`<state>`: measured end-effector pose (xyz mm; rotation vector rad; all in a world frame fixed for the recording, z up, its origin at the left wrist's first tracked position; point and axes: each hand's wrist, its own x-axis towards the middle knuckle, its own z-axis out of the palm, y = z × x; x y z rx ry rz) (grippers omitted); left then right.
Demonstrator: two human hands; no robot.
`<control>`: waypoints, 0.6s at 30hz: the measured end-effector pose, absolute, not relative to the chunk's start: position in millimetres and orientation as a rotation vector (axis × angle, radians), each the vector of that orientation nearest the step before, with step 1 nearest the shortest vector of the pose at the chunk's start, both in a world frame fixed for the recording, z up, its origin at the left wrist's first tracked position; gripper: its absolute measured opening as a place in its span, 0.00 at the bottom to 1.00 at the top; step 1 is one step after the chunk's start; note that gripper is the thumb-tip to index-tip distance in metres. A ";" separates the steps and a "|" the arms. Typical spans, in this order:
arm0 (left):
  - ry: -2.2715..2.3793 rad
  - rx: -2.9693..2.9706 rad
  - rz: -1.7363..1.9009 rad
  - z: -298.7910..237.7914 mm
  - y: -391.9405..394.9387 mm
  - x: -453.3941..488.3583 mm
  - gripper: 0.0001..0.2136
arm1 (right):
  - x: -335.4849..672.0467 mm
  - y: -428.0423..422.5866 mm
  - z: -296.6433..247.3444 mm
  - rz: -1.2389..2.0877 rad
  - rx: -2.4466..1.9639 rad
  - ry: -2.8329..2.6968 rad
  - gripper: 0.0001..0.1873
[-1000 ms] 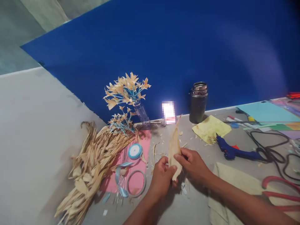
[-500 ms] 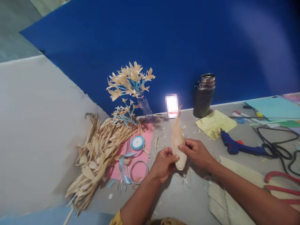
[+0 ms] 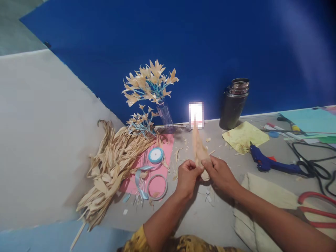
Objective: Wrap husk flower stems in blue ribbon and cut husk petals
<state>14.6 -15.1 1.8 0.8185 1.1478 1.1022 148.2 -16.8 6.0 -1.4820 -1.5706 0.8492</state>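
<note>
A dry, cream-coloured corn husk (image 3: 201, 148) is held upright over the table, its thin tip pointing away from me. My left hand (image 3: 188, 176) pinches its lower left edge between thumb and fingers. On the other side my right hand (image 3: 219, 173) grips the husk, thumb on top and close to the left thumb. Small husk scraps and white paper bits lie on the table around the hands. To the left is a big bundle of dry husks (image 3: 112, 168), beside a roll of blue ribbon (image 3: 155, 155) on pink paper (image 3: 164, 169).
Husk flowers (image 3: 149, 82) stand in a clear bottle (image 3: 166, 117) by the blue wall. A dark flask (image 3: 234, 105) is right of a pixelated bright patch. Further right are a blue glue gun (image 3: 273, 163), its black cord, yellow paper (image 3: 245, 136) and red-handled scissors (image 3: 319, 210).
Both hands have drawn closer together on the husk, which has turned and narrowed between them. The whole view has shifted slightly.
</note>
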 end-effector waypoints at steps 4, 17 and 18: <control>1.086 0.774 1.043 7.6 -18.8 11.9 0.22 | 147.2 -17.4 7.0 0.737 -1.491 -1.571 0.19; 1.429 1.247 1.335 26.3 9.6 -2.4 0.19 | 143.9 -19.9 5.7 0.790 -1.492 -1.704 0.21; 1.441 1.253 1.349 26.7 12.1 -5.4 0.20 | 143.9 -19.4 5.8 0.807 -1.496 -1.697 0.21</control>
